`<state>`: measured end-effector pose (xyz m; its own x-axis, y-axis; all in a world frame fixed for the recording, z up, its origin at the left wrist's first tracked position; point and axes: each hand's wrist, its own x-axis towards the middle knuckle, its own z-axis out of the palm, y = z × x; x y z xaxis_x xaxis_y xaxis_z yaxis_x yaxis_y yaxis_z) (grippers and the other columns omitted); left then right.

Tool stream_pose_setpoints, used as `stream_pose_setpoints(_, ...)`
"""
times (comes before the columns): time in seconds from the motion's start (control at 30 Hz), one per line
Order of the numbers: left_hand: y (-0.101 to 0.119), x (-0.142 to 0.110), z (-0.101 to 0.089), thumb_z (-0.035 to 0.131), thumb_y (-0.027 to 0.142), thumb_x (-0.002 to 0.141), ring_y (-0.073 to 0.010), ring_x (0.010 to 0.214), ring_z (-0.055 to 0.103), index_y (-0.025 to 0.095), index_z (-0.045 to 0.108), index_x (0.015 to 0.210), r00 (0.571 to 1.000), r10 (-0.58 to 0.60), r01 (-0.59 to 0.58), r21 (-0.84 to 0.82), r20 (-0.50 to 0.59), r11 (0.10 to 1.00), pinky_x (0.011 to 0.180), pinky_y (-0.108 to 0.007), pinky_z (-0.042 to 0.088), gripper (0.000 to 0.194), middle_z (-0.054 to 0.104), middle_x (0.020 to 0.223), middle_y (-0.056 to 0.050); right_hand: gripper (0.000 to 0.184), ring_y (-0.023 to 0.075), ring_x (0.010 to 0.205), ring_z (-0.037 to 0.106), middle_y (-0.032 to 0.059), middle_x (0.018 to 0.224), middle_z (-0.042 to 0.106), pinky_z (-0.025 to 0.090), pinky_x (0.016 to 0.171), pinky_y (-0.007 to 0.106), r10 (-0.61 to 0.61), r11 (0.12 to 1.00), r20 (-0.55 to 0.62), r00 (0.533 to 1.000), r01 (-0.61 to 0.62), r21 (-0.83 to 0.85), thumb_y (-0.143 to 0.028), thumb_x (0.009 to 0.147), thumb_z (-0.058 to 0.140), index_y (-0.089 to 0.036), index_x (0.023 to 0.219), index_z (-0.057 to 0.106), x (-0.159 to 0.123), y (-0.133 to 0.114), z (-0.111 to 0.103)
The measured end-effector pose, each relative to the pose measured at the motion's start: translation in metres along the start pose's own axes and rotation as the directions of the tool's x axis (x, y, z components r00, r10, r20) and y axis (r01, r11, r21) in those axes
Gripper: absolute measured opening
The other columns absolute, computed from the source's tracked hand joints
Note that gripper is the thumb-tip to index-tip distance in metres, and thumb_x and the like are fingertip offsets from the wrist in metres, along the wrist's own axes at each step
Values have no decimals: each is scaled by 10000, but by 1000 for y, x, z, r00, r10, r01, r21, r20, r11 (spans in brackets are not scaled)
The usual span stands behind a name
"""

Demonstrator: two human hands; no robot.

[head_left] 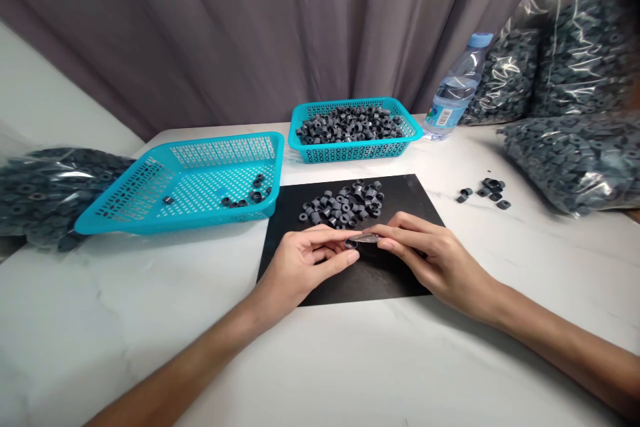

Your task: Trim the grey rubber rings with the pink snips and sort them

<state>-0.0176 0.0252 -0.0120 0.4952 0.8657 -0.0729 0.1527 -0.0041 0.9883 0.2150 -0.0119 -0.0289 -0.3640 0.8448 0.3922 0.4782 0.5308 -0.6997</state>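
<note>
Both of my hands rest on a black mat (320, 283) in front of me. My left hand (300, 267) pinches a small dark grey ring (351, 243) between thumb and fingertips. My right hand (430, 260) pinches a thin metal blade (369, 238) whose tip touches that ring. Just beyond my fingers, a pile of the same grey rings (345, 203) lies on the mat.
A tilted teal basket (150, 180) at the left holds a few rings; a second teal basket (350, 147) behind the mat is full of them. A water bottle (455, 93) stands behind. Loose rings (487, 190) and clear bags of rings (575, 153) lie right, another bag (40, 193) left.
</note>
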Motion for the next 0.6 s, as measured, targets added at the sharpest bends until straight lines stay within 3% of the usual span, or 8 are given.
stream_pose_setpoints(0.27, -4, 0, -1, 789, 291, 837, -195, 909, 668, 215, 798, 1145, 1000, 7, -6, 16, -10, 1000, 914, -345, 589, 318, 692, 979, -53, 307, 184, 780, 601, 75, 902, 624, 513, 700, 320, -6, 1000, -24, 1000, 5, -28, -310, 1071, 445, -190, 1182, 705, -1, 1, 0)
stream_pose_setpoints(0.6, -6, 1, 0, 803, 268, 833, -157, 881, 655, 217, 816, 1060, 1000, 11, -11, -25, -14, 1000, 879, -281, 575, 233, 682, 966, -29, 296, 164, 787, 585, 52, 910, 591, 490, 727, 291, 7, 1000, -32, 999, -7, -6, -248, 1061, 466, -176, 1248, 684, -1, 2, -3)
